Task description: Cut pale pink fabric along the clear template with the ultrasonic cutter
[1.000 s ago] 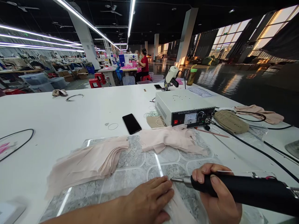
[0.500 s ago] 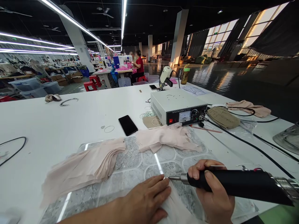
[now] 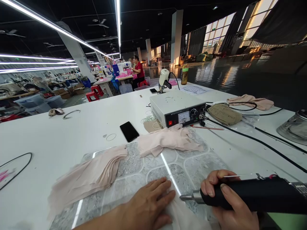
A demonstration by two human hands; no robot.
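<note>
My left hand (image 3: 151, 201) lies flat with fingers stretched out, pressing a pale pink fabric piece (image 3: 184, 214) on the grey patterned mat (image 3: 134, 163). In my right hand (image 3: 230, 195) is a black ultrasonic handpiece (image 3: 254, 193), gripped around its body. Its pointed metal tip (image 3: 189, 197) is directed left, just beside my left fingers and at the fabric's edge. Whether the tip touches the cloth, I cannot tell. A fanned stack of pale pink fabric pieces (image 3: 93, 175) lies to the left, and another pile of pieces (image 3: 170, 140) is at the mat's far side.
Behind the mat stands a white control box (image 3: 177, 107) with a dial. A black phone (image 3: 129, 131), a black cable (image 3: 259, 143), tan fabric pieces (image 3: 224, 114) and a glass jar (image 3: 294, 127) lie around it. A person in red (image 3: 138, 70) sits at a sewing machine beyond.
The handpiece's tip has moved toward me and slightly right, away from my left fingertips. My left hand stays on the fabric. The camera view has tilted and shifted a little.
</note>
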